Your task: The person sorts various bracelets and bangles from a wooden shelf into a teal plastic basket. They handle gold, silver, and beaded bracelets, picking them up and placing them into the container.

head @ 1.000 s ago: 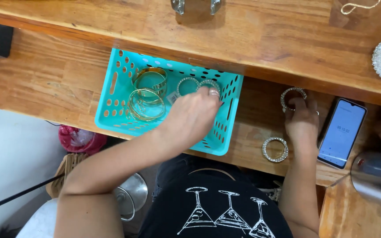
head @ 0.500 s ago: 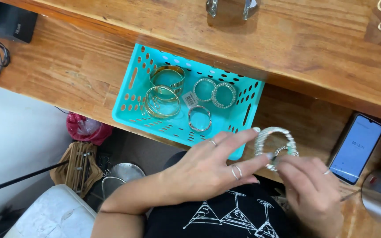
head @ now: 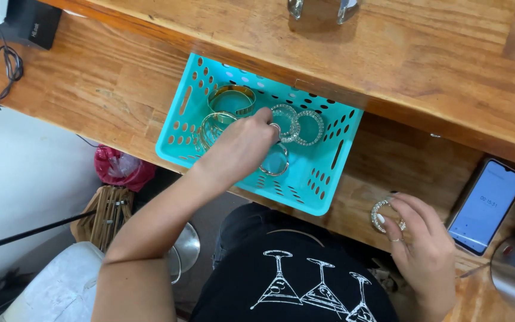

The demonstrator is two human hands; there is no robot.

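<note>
1. Now the left hand (head: pixel 239 149) is reaching back into the teal basket (head: pixel 323 194), fingers seemingly pinching a studded bangle (head: pixel 285 122) at its 12 o'clock.
2. The right hand (head: pixel 424 250) is lowering another studded bangle (head: pixel 382 216), still grasped, onto the desk (head: pixel 90 89) at the basket's 4 o'clock.

basket (head: pixel 305 197) is wide open from above, walls box the sides; upper shelf (head: pixel 388 65) overhangs its far edge; phone (head: pixel 487 206) crowds the right

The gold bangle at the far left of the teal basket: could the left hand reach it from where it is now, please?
Probably yes. The left hand is already inside the teal basket, its fingers by the sparkly bangles, and the gold bangle lies uncovered just beside it, with nothing between them.
</note>
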